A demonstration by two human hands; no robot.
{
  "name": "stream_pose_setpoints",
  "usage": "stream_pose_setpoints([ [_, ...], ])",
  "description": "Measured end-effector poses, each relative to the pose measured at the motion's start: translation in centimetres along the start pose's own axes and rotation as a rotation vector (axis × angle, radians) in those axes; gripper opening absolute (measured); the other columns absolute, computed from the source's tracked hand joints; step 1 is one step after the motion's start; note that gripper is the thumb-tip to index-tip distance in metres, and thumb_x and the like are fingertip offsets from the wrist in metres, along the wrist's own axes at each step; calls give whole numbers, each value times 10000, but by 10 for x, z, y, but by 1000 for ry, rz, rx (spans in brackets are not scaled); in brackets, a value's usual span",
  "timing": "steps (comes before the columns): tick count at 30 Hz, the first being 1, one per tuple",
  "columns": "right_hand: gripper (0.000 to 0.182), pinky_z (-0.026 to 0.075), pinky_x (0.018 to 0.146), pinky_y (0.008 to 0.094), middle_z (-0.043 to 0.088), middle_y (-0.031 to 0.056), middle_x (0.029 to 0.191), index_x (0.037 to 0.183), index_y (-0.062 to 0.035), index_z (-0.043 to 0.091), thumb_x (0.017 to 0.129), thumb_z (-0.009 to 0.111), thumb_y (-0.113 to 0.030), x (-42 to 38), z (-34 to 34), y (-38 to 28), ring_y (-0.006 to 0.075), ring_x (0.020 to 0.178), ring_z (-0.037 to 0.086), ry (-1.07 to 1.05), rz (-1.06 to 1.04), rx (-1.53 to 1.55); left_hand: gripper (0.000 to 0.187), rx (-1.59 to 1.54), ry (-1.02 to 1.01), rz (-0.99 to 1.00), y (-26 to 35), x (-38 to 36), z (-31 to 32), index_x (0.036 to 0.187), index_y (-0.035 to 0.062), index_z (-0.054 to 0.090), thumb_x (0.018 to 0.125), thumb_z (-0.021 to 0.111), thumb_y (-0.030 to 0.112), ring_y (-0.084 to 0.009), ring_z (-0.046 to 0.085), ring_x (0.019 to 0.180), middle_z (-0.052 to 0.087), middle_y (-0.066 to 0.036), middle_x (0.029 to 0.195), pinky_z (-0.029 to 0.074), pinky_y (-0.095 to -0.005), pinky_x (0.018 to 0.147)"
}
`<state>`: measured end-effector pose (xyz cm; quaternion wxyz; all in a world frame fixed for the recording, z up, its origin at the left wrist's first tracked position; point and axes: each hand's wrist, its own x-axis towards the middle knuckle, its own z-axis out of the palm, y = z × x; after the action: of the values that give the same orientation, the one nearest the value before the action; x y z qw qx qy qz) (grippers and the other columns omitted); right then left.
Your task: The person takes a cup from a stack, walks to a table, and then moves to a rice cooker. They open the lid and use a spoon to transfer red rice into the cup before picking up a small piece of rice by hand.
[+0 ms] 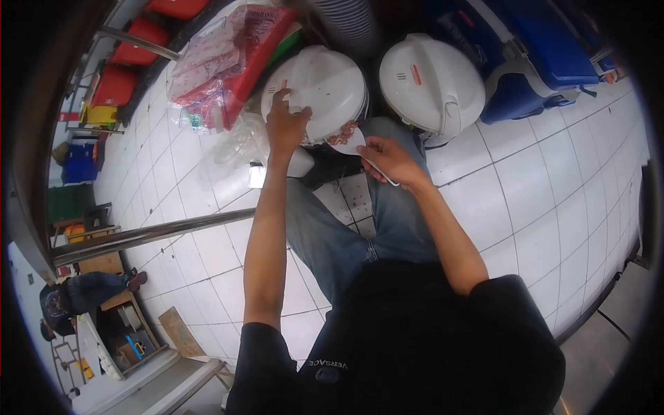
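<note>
In front of me sits a white rice cooker (325, 79) with its domed lid down. My left hand (286, 130) is over the left part of that lid, fingers apart and fingertips right at its surface. My right hand (391, 160) grips a white rice paddle (355, 145), its handle sticking out below the fingers. Small reddish-brown bits (342, 133) lie on the paddle's blade, which is at the cooker's front rim. A second white rice cooker (415, 86), also covered, stands to the right.
Clear plastic bags (245, 142) and a red tray (266, 59) with printed packaging are left of the cooker. Blue cases (529, 79) stand at the right. A metal bar (173, 232) crosses the tiled floor (207, 263). Another person (90, 294) is at the far left.
</note>
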<state>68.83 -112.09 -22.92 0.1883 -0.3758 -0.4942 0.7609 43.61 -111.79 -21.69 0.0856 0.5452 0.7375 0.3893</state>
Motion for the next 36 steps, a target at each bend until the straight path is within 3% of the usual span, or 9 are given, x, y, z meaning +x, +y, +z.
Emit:
stream_pose_setpoints([
  [3, 221, 338, 393, 219, 534, 4, 631, 841, -48, 552, 962, 571, -231, -3, 2, -6, 54, 464, 461, 3, -14, -32, 561, 99, 84, 228, -7, 37, -13, 1209, 44, 574, 716, 740, 253, -369, 627, 1051, 645, -213, 1146, 485, -417, 898],
  [5, 219, 333, 394, 213, 532, -3, 631, 849, -45, 557, 961, 574, -233, 2, 3, -10, 48, 467, 454, 16, -27, -74, 576, 136, 65, 201, -3, 57, -21, 1200, 54, 590, 700, 745, 296, -363, 630, 1060, 647, -212, 1152, 492, -411, 894],
  [8, 190, 425, 434, 324, 596, 63, 650, 882, -18, 568, 931, 584, -201, 26, -1, -7, 157, 508, 573, 24, -197, -236, 596, 272, -31, 14, 58, 101, -46, 1209, 48, 603, 749, 718, 411, -308, 627, 1068, 652, -186, 1148, 487, -372, 875],
  [11, 162, 506, 566, 406, 669, 157, 752, 862, 15, 609, 863, 587, -145, 55, 10, -15, 268, 642, 666, 332, -875, -998, 588, 338, -208, -49, 58, 166, -45, 1168, 72, 654, 723, 704, 453, -327, 620, 1104, 656, -195, 1155, 481, -414, 915],
  [14, 182, 543, 668, 440, 695, 206, 878, 914, 9, 653, 849, 577, -144, 59, 24, -48, 333, 822, 698, 320, -448, -1274, 474, 328, -201, -95, 87, 174, -45, 874, 36, 684, 774, 675, 499, -293, 657, 833, 668, -172, 853, 499, -412, 734],
  [15, 191, 542, 699, 453, 691, 213, 878, 942, 7, 650, 840, 567, -132, 65, 22, -56, 353, 824, 691, 284, -438, -1324, 516, 329, -149, -107, 94, 176, -45, 739, 11, 687, 814, 659, 521, -265, 677, 688, 673, -155, 700, 509, -396, 631],
  [16, 207, 541, 730, 466, 688, 220, 877, 970, 4, 647, 831, 557, -120, 68, 20, -60, 374, 826, 685, 236, -422, -1374, 654, 283, -164, -125, 90, 179, -45, 691, 4, 699, 763, 628, 650, -304, 673, 685, 677, -176, 700, 501, -426, 642],
  [29, 190, 569, 693, 418, 699, 179, 874, 837, -27, 710, 840, 561, -143, 155, 17, -71, 317, 824, 703, 375, -517, -1616, 537, 424, -191, -188, 86, 208, -31, 832, 53, 742, 795, 627, 576, -286, 695, 764, 713, -142, 786, 526, -407, 689],
  [36, 194, 567, 709, 418, 701, 172, 888, 874, -28, 719, 849, 564, -142, 153, 23, -53, 315, 835, 702, 152, -653, -1753, 668, 391, -176, -219, 106, 194, -42, 982, 31, 725, 706, 645, 634, -292, 682, 970, 710, -172, 993, 511, -410, 816],
])
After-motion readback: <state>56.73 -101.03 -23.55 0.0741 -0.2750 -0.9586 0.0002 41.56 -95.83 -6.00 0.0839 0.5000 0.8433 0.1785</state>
